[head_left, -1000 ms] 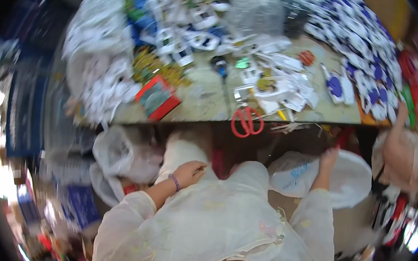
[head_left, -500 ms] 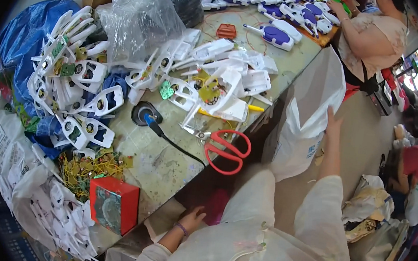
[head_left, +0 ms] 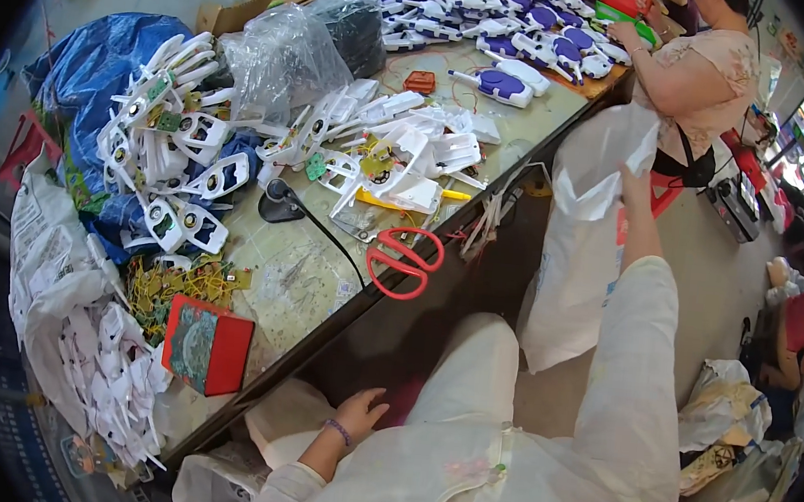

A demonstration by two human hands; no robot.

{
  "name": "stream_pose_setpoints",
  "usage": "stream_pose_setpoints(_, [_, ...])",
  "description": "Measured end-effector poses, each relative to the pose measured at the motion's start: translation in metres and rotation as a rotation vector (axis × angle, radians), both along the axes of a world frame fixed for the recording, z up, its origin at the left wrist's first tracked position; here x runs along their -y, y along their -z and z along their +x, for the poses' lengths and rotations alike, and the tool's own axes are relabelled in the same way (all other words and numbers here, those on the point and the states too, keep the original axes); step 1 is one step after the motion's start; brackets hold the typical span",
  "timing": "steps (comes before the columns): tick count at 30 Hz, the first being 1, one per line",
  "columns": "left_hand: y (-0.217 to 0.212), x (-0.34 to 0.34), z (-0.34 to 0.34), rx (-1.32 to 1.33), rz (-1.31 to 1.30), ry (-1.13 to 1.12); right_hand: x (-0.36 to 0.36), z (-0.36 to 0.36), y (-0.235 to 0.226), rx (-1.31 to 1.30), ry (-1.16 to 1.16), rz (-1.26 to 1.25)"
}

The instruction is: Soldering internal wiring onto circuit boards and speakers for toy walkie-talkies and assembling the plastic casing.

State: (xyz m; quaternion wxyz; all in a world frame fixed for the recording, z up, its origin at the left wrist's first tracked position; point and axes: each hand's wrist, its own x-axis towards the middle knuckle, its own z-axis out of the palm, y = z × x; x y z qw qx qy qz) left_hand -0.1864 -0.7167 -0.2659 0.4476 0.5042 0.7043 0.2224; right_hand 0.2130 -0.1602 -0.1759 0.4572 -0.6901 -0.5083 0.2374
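My right hand (head_left: 634, 180) is raised to the right of the table and grips the top of a large white plastic bag (head_left: 576, 228), which hangs down to the floor beside the table edge. My left hand (head_left: 361, 412) rests low, fingers loosely apart, on my lap near the table's front edge and holds nothing. Red scissors (head_left: 403, 259) lie on the table (head_left: 308, 286) between both hands. White plastic parts (head_left: 387, 149) are heaped behind the scissors.
A red box (head_left: 207, 345) sits at the near left corner, next to yellow bits. A black cabled tool (head_left: 279, 204), clear bags and a blue sack (head_left: 102, 67) lie further back. Another person (head_left: 699, 76) works at the table's far end. Bags crowd the floor at right.
My view has swung left and up over the table. My right hand has lifted the white bag higher beside the table. My left hand stays low near my lap.
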Motion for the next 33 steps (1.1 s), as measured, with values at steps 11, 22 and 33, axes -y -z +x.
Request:
stream_pose_setpoints(11, [-0.009, 0.034, -0.007, -0.076, -0.118, -0.102, 0.099, -0.024, -0.006, -0.231, -0.264, -0.21])
stream_pose_setpoints(22, [-0.021, 0.03, -0.006, -0.009, 0.11, -0.007, 0.137, 0.013, 0.006, 0.17, -0.011, -0.139])
stream_pose_setpoints(33, [-0.122, -0.215, 0.181, -1.088, 0.916, 1.192, 0.41, 0.03, -0.044, -0.038, -0.203, -0.264])
